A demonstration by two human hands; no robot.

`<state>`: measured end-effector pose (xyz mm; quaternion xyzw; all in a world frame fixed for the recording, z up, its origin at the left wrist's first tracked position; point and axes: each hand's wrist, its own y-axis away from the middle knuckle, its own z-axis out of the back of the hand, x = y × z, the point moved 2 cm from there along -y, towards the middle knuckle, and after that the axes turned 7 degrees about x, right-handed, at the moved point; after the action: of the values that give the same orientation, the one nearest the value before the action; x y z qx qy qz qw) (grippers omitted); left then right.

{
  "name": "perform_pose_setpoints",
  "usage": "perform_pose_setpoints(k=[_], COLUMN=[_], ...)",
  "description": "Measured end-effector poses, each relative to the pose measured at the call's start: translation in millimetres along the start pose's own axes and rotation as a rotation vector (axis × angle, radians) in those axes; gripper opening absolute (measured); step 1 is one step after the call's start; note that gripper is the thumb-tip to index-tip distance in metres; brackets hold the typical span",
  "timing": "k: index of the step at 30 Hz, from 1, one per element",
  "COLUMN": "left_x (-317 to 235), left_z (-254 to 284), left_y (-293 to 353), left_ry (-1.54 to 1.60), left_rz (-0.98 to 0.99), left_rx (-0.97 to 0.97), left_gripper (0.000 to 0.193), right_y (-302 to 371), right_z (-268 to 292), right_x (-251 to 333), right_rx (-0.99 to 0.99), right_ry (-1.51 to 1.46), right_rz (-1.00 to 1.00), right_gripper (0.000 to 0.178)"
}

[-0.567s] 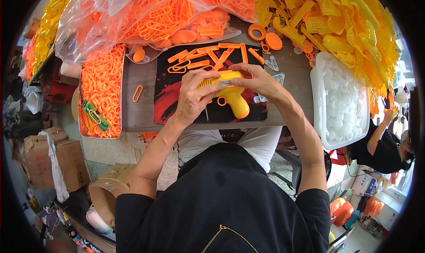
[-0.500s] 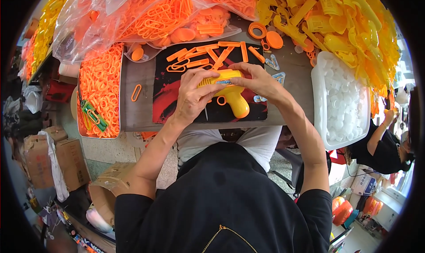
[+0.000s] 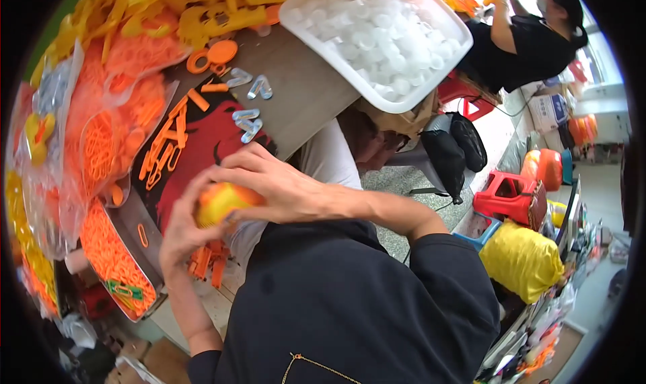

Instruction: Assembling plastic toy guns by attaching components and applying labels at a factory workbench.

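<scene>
Both my hands are closed around a yellow plastic toy body [image 3: 217,208] with an orange part showing, held over the near edge of the table. My left hand [image 3: 183,217] wraps its left side, and my right hand [image 3: 272,187] grips it from the right and above. Motion blurs the toy and fingers, and its pistol-like handle is hidden. Beyond my hands lies a black and red mat [image 3: 205,130], with several orange plastic strips [image 3: 168,136] on it. Small blue-and-clear label pieces [image 3: 247,123] lie by its right edge.
A white tub [image 3: 387,107] of translucent caps stands at the far right of the table. A tray of orange rings [image 3: 114,256] sits at left, near bagged orange parts [image 3: 101,142]. Yellow shells [image 3: 222,22] are heaped behind. Another person [image 3: 518,44] works at upper right.
The view has swung round to the right. The toy has moved off the mat toward my body, still between both hands, and the handle no longer shows.
</scene>
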<state>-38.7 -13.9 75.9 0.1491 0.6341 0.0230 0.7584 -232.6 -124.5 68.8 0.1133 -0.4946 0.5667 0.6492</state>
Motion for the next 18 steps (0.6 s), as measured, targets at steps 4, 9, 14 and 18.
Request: perform_pose_setpoints(k=[4, 9, 14, 18], left_x=[-5.4, 12.2, 4.8, -8.4], left_z=[-65.3, -70.6, -63.6, -67.2], left_y=[-46.7, -56.1, -41.8, -50.9], left_ry=[-0.325, -0.195, -0.359, -0.333], left_rz=[-0.048, -0.184, -0.132, -0.263], left_rx=[0.171, 0.106, 0.04, 0.014], left_gripper=[0.086, 0.076, 0.05, 0.045], right_y=[90.9, 228.8, 304.0, 382.7], right_z=[31.3, 116.8, 212.2, 273.0], right_x=[-27.8, -103.7, -228.9, -314.3], right_rx=[0.107, -0.646, -1.0, -0.489], right_ry=[-0.676, -0.81, 0.659, 0.765], right_rz=[-0.517, -0.912, -1.023, -1.171], right_gripper=[0.062, 0.046, 0.058, 0.056])
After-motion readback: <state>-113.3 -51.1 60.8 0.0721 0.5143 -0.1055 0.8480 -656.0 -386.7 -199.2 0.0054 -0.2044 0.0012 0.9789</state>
